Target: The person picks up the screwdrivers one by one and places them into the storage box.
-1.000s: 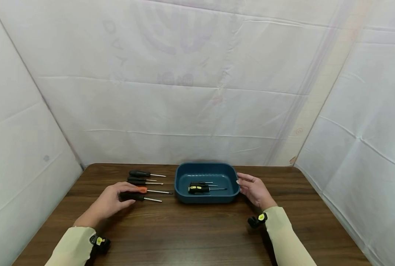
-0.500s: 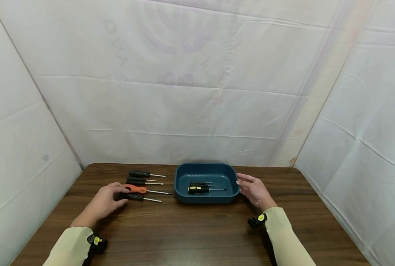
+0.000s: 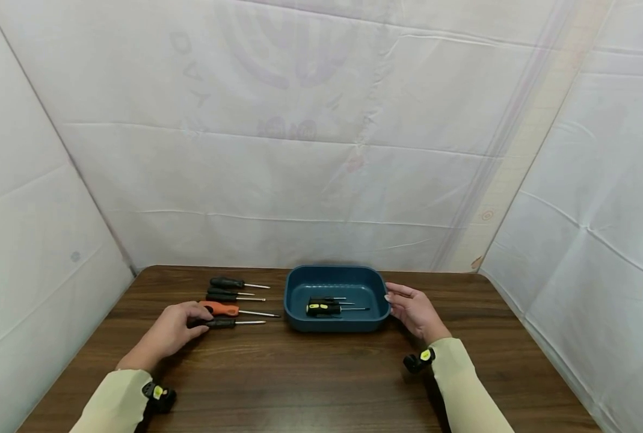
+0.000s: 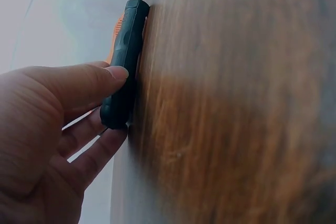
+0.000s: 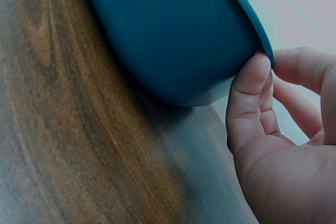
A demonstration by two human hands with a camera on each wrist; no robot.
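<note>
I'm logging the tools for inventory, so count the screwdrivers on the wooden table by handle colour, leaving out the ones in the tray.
Black-handled screwdrivers: 4, one in the left hand
Orange-handled screwdriver: 1
Total: 5

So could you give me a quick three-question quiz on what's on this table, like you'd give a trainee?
1. True or false: the left hand grips the black-handled screwdriver nearest the person.
2. How many screwdrivers lie on the table outside the blue tray?
3. What does the right hand touch? A) an orange handle B) the tray's rim C) nothing

Key:
1. True; thumb and fingers pinch its handle.
2. Five, counting the gripped one.
3. B
</note>
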